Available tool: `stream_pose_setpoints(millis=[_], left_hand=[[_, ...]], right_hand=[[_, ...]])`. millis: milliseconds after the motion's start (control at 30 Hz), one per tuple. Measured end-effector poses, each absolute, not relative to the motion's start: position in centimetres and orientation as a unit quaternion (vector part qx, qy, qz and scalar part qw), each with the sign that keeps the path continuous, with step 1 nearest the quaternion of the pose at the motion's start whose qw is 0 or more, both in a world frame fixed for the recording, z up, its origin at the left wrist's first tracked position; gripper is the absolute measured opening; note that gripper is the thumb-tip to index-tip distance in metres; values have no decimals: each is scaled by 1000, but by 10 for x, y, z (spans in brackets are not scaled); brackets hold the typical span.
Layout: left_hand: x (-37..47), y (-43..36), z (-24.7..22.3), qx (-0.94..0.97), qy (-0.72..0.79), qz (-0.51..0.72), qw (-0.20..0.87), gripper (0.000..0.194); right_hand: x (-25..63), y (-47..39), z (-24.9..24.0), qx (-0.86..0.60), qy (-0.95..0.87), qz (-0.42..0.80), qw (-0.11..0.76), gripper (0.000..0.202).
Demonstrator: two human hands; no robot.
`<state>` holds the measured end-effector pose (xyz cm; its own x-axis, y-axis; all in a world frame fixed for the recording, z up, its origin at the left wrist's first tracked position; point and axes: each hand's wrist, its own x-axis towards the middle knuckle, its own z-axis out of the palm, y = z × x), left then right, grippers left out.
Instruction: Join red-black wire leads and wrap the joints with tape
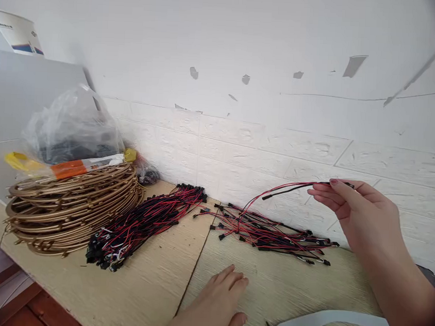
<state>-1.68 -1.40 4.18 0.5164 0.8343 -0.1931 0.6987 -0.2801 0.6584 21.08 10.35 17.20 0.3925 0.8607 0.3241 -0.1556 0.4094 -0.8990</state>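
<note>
My right hand [361, 204] is raised at the right, thumb and fingers pinched on a red and black wire lead [292, 185]. One end of the lead droops to the left, and a thin red strand runs down toward a loose pile of similar wire leads [272, 231] with black connectors on the table. My left hand [219, 299] is low over the table in front of that pile, fingers stretched out and holding nothing. Left of it lies a thick bundle of red and black wire leads [145, 217].
Stacked gold metal hoops [72, 209] stand at the left, with a clear plastic bag [77, 126] and an orange-and-yellow wrapper [69, 168] on top. A white strip [333, 319] lies at the front right. The white brick-patterned wall [233, 144] borders the table [171, 272] behind.
</note>
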Motion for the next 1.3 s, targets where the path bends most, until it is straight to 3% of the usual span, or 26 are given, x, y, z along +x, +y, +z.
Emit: stream_pose_setpoints(millis=[67, 200, 333, 467, 633, 800, 867, 1000, 1167, 1300], left_hand=[[-14, -13, 45, 797, 479, 88, 358, 59], [-9, -9, 49, 811, 465, 71, 348, 61], [-8, -5, 46, 826, 461, 65, 319, 61], [-6, 1, 39, 836, 462, 43, 293, 65], [1, 11, 36, 831, 479, -16, 280, 72], [7, 23, 28, 839, 471, -3, 271, 74], [11, 29, 22, 843, 468, 7, 264, 75], [17, 44, 10, 855, 464, 29, 231, 74], [25, 70, -4, 864, 473, 48, 166, 56], [32, 98, -9, 841, 508, 105, 154, 53]], right_hand=[[213, 100, 174, -421, -437, 340, 718, 11], [204, 90, 186, -497, -552, 280, 608, 15], [185, 80, 202, -429, -542, 94, 716, 9], [171, 71, 212, -418, -640, 152, 627, 7], [166, 59, 216, -380, -564, 88, 728, 5], [168, 52, 211, -404, -622, 216, 635, 5], [169, 52, 208, -408, -608, 236, 638, 6], [174, 47, 209, -401, -586, 218, 670, 6], [178, 30, 216, -378, -587, 161, 698, 5], [180, 17, 220, -375, -577, 111, 717, 5]])
